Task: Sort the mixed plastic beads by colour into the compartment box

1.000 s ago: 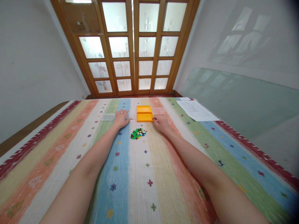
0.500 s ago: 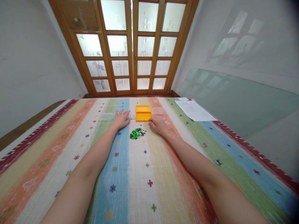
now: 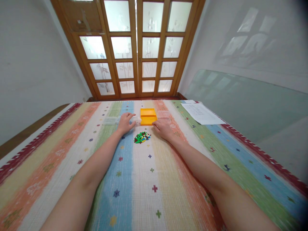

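Note:
An orange tray (image 3: 148, 116) lies far out on the striped tablecloth (image 3: 149, 173). In front of it sits a small heap of several coloured bricks (image 3: 141, 137), mostly green. My left hand (image 3: 125, 123) rests palm down to the left of the tray, fingers spread, over a clear plastic box (image 3: 110, 120). My right hand (image 3: 163, 127) lies to the right of the tray with its fingers at the tray's near right corner, beside another clear box (image 3: 164, 114). Neither hand holds anything that I can see.
A printed sheet of paper (image 3: 201, 113) lies at the far right of the table. Beyond the table stand wooden doors with frosted panes (image 3: 138, 48). A glass panel (image 3: 240, 102) leans against the right wall.
Both hands have drawn back slightly toward me. The left fingers curl a little over the clear box. The view has shifted slightly.

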{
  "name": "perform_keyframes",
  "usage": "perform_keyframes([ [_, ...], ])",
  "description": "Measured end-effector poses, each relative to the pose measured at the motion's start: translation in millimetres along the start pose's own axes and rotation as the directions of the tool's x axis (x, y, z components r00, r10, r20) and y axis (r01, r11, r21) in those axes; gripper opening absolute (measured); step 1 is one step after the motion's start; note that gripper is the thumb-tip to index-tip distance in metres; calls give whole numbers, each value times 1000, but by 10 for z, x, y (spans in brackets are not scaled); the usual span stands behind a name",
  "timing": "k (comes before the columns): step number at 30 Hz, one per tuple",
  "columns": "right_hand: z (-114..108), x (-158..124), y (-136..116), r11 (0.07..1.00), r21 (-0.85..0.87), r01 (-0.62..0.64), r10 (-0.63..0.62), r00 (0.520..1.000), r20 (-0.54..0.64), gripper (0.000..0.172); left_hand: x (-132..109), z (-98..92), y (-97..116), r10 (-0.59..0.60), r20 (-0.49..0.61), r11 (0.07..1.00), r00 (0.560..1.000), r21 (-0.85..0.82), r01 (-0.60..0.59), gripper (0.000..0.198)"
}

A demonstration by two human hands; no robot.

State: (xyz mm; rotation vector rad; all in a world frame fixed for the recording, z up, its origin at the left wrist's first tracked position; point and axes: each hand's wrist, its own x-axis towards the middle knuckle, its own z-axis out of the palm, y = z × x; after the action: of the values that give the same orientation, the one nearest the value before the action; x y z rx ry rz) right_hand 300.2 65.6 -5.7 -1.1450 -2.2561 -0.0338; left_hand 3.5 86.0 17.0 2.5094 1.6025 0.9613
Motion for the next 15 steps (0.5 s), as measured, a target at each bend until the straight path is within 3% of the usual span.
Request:
perform_keyframes([
  [5, -90, 18, -188, 995, 9, 98, -97, 993, -72, 30, -48, 93, 470, 91, -36, 976, 995, -196, -96, 50],
  [8, -125, 27, -255, 993, 19, 121, -119, 991, -57, 30, -64, 189, 706, 70, -53, 956, 996, -283, -83, 50],
  [15, -44, 16, -209, 994, 30, 109, -108, 993, -43, 31, -70, 286, 839, -71, -82, 914, 994, -405, 31, 43],
])
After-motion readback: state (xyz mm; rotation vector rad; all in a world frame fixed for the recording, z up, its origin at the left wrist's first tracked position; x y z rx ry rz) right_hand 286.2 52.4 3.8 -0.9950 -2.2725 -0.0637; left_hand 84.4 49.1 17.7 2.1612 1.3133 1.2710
